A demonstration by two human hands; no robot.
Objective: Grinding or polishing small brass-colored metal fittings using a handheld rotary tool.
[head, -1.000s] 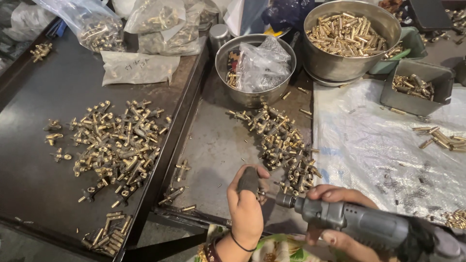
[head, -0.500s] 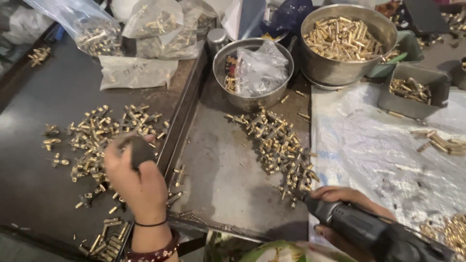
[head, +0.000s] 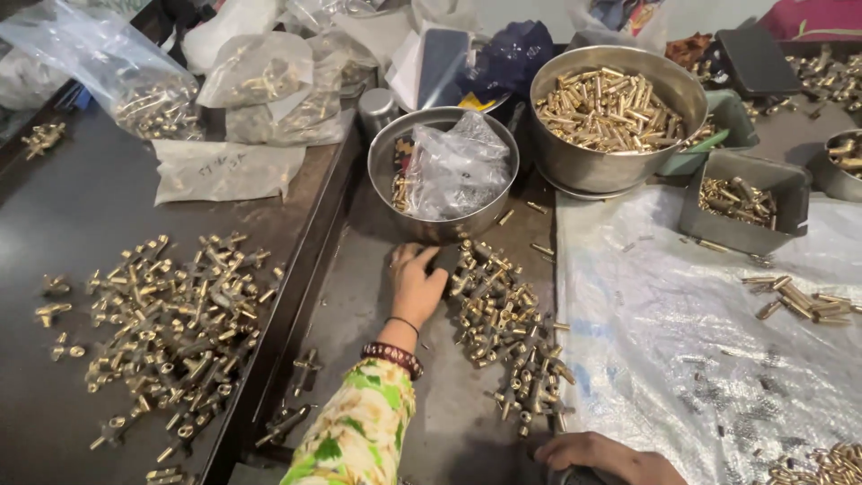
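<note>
My left hand (head: 415, 286) reaches forward over the dark metal tray (head: 359, 296), its fingers closed over a small dark block (head: 445, 259). It rests at the top edge of a pile of small brass fittings (head: 503, 332), just in front of a steel bowl (head: 384, 154) holding a crumpled plastic bag. My right hand (head: 603, 454) sits at the bottom edge, gripping a dark power tool (head: 575, 475) that is almost wholly out of frame. A second, wider spread of brass fittings (head: 171, 332) lies on the left tray.
A large steel bowl (head: 593, 171) full of brass pieces stands at the back right, with grey bins (head: 790, 184) beside it. A clear plastic sheet (head: 682, 350) covers the right side. Plastic bags of parts (head: 260, 90) line the back left.
My left hand swung from the drill tip to the left pile, then to the top of the middle pile, carrying the dark block. The power tool has dropped nearly out of view.
</note>
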